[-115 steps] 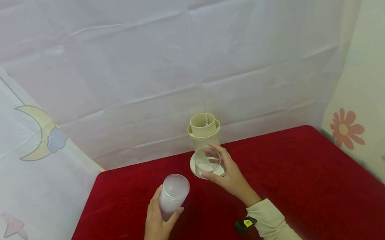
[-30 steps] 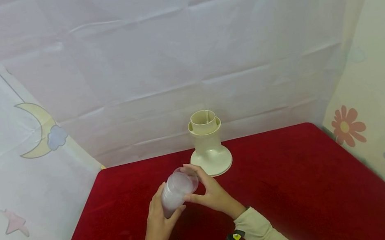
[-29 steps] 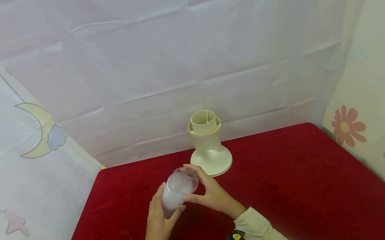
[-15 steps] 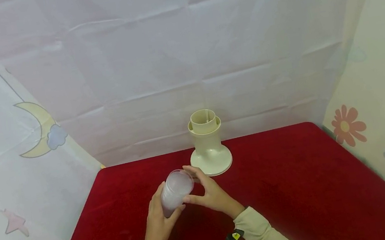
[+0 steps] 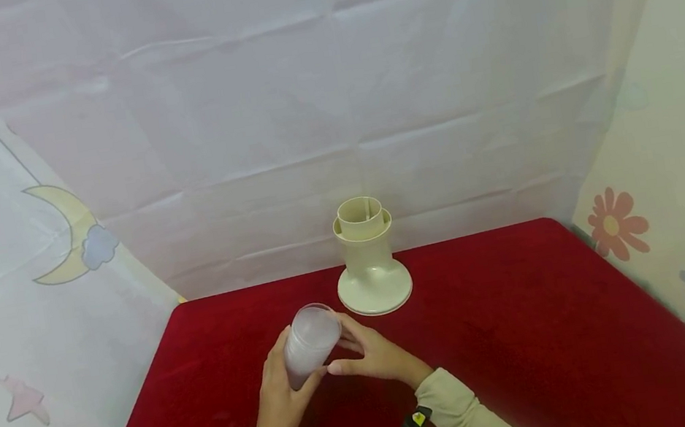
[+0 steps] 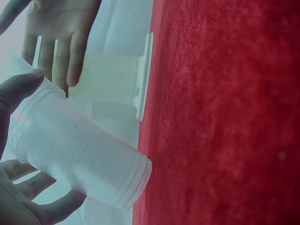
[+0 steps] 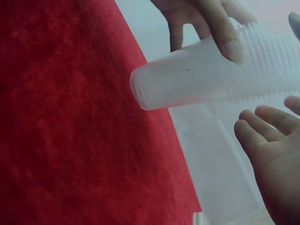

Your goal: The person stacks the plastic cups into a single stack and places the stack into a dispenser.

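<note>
My left hand [image 5: 278, 393] grips a tilted stack of nested clear plastic cups [image 5: 311, 343], its mouth facing up and right. In the left wrist view, thumb and fingers wrap around the ribbed stack [image 6: 79, 145], whose base end hangs close to the red cloth. Close by the stack's right side is my right hand [image 5: 373, 353], fingers fairly straight and nothing held. The right wrist view shows a gap between the right hand's fingertips [image 7: 246, 126] and the cups [image 7: 187, 75]. Whether its fingers elsewhere touch the rims is hard to tell.
A cream cup holder [image 5: 369, 257] with a round base and a tube inside its wider top stands at the back of the red-covered table [image 5: 520, 334]. Behind it hangs a white cloth backdrop [image 5: 247, 109]; patterned sheets flank both sides.
A single clear cup, held earlier by my right hand near the holder, came over the stack's mouth and nested into it. The right hand then let go and slid slightly down. My left hand stays nearly still.
</note>
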The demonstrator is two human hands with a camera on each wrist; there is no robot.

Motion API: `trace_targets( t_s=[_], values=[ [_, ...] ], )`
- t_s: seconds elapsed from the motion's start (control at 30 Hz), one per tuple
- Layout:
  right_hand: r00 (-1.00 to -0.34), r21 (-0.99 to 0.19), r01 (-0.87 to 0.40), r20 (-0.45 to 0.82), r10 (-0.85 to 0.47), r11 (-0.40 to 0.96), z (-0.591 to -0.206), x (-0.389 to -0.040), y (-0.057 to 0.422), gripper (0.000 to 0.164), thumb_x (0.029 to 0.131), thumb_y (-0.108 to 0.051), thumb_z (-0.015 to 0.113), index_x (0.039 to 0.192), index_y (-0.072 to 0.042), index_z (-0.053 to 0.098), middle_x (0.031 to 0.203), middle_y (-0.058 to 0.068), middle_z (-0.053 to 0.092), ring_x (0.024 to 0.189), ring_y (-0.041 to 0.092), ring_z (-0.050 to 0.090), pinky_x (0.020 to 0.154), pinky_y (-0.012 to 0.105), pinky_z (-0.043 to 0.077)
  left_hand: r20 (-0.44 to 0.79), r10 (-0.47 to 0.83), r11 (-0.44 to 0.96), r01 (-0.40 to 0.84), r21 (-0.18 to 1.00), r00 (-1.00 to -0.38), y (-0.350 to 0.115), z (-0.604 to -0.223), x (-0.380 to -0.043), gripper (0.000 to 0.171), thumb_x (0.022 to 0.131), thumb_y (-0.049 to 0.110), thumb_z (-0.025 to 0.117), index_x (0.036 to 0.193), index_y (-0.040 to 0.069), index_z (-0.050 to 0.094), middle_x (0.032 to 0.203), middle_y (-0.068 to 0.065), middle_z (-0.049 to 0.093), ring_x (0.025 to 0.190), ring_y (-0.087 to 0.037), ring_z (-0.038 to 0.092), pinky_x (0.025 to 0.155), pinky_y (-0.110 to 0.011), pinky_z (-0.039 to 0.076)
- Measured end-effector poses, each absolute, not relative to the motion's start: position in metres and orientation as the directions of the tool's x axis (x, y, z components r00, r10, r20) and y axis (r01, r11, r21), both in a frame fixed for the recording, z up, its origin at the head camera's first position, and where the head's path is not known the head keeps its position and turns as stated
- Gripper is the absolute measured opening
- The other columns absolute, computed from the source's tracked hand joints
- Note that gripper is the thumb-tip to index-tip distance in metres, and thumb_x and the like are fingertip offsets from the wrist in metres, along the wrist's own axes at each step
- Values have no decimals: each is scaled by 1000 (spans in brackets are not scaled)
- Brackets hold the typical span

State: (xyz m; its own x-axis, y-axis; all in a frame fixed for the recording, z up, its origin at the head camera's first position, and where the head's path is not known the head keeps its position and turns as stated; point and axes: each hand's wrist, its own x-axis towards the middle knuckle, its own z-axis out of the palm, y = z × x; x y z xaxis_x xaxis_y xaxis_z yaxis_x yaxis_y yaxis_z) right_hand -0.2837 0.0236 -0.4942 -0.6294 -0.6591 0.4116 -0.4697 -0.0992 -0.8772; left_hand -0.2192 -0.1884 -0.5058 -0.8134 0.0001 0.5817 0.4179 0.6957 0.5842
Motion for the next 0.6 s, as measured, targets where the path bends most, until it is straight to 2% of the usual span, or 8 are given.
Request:
trace_targets(
  t_s=[0.17,0.4,0.6],
  values=[
    [-633,-892,-447,371,-679,-71,-498,-283,20,79,95,-30,69,157,-18,23,156,3,38,140,19,42,109,33,40,591,4,686,432,585,-807,-189,-505,-220,88,77,20,87,150,14,38,137,-17,53,117,-37,54,89,-64,48],
    [-638,-915,-392,348,-686,-99,-504,-281,12,78,98,-24,66,159,-22,18,157,4,38,137,20,46,105,33,44,649,30,689,486,538,-760,-191,-508,-224,88,74,16,89,148,11,42,138,-17,50,120,-33,50,91,-63,47],
    [-637,-915,-385,356,-683,-118,-511,-279,8,71,99,-21,64,157,-19,22,153,8,43,135,23,50,103,33,46,671,36,688,506,521,-741,-192,-511,-225,90,72,18,91,148,13,44,135,-16,51,118,-30,51,89,-60,48]
  ],
)
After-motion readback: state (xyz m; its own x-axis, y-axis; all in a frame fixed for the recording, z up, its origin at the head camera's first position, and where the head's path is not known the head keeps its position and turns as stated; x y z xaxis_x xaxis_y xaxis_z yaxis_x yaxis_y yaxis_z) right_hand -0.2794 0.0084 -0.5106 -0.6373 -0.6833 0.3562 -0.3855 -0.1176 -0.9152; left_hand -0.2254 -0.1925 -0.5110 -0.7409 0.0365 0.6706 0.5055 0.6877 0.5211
